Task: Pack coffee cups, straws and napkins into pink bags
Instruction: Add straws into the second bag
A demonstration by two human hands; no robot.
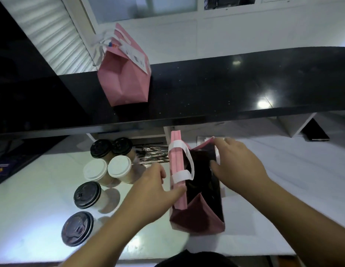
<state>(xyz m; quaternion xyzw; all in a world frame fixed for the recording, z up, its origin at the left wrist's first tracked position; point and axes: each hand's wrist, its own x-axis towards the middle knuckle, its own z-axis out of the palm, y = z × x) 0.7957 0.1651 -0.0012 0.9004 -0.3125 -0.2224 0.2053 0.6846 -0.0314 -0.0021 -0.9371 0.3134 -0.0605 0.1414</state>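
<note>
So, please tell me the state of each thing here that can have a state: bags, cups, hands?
Open pink bag: upright on the white counter, mouth open.
Far pink bag: upright on the black ledge, top folded shut.
Six coffee cups: upright, lids on, outside the bags.
Straws: lying on the counter, wrapped.
Left hand: open, touching the bag's side.
Right hand: gripping the bag's far rim.

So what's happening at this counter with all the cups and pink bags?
A person is packing takeaway drinks. Both hands hold an open pink bag on the white counter: the left hand at its left wall, the right hand pulling the far rim open. Six lidded cups wait to the left, with wrapped straws behind. A closed pink bag stands on the black ledge.
</note>
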